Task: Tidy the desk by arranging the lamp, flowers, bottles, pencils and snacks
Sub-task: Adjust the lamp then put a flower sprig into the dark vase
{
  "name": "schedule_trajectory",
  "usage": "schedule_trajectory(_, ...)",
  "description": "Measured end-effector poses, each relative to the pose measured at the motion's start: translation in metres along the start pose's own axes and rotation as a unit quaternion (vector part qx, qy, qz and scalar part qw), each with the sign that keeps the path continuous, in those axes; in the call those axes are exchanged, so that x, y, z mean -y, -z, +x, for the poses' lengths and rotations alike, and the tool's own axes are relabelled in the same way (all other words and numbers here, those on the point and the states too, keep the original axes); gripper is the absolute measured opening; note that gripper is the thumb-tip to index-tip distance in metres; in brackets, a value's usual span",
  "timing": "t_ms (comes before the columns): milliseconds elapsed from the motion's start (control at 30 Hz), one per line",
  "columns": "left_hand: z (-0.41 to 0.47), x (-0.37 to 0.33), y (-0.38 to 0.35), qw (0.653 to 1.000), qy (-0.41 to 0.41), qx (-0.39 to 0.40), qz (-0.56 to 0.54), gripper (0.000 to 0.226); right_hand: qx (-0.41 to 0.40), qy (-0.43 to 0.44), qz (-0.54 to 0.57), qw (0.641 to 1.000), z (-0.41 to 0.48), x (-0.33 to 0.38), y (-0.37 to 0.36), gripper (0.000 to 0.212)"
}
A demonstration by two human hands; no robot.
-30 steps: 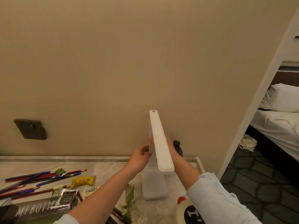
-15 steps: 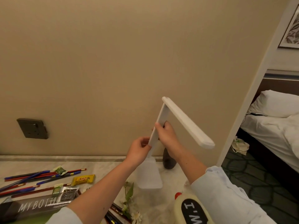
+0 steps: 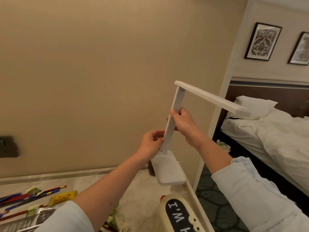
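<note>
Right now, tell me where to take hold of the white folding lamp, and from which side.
Grip the lamp by its slim flat stem, between the head and the wide base, coming from its edges as the left hand and right hand do; the head juts sideways and would lever.

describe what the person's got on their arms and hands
Both arms are in pale blue long sleeves of soft, loose cloth. The left sleeve and the right sleeve end short of the wrists, leaving the forearms bare. The left hand and right hand are bare too: no gloves, and no watch, ring or bracelet shows.
</note>
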State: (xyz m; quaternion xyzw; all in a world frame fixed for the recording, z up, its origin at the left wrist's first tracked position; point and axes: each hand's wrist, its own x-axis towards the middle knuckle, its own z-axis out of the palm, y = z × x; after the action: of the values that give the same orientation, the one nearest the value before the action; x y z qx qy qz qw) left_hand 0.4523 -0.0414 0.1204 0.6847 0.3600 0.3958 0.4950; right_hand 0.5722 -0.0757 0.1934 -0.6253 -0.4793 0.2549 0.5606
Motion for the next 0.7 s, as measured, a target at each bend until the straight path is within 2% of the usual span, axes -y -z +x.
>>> schedule_trajectory(267, 0.017, 0.027, -0.043, 0.996, 0.031, 0.079, 0.009, 0.035, -0.035, -0.058, -0.022, 0.997, 0.008, -0.048, 0.031, 0.017)
schedule_trajectory(533, 0.031, 0.073, -0.058, 0.985, 0.091, 0.143, 0.031, 0.043, -0.022, -0.117, -0.034, 0.992, 0.028, -0.106, 0.026, 0.016)
schedule_trajectory(700, 0.037, 0.091, -0.060, 0.981, 0.108, 0.156, 0.030, 0.048, -0.007, -0.130, -0.045, 0.991, 0.039, -0.130, 0.019, 0.018)
